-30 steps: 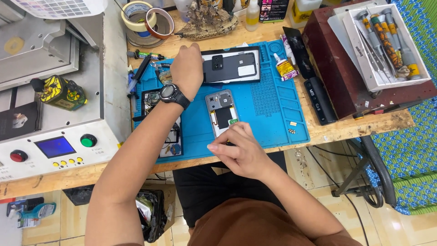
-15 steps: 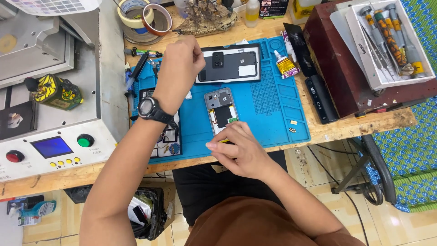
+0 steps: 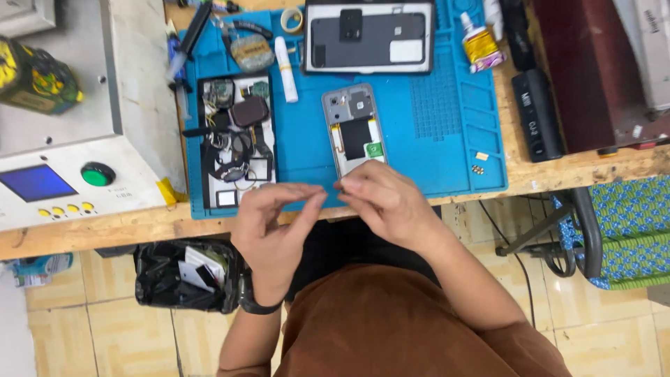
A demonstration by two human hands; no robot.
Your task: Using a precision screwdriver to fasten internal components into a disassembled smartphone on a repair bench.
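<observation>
Back from the mat's far edge, left hand (image 3: 276, 223) meets right hand (image 3: 391, 202), fingertips pinched, contents unclear, touching the opened grey phone frame (image 3: 354, 130) at the blue silicone mat (image 3: 447, 126)'s near edge.

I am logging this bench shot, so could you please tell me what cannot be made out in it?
- Head view: whatever the left hand and right hand pinch between them is too small to tell.
- Lower end of the opened phone: hidden by the right hand.
- Dark panel on the blue mat: top cut by the frame edge.
</observation>
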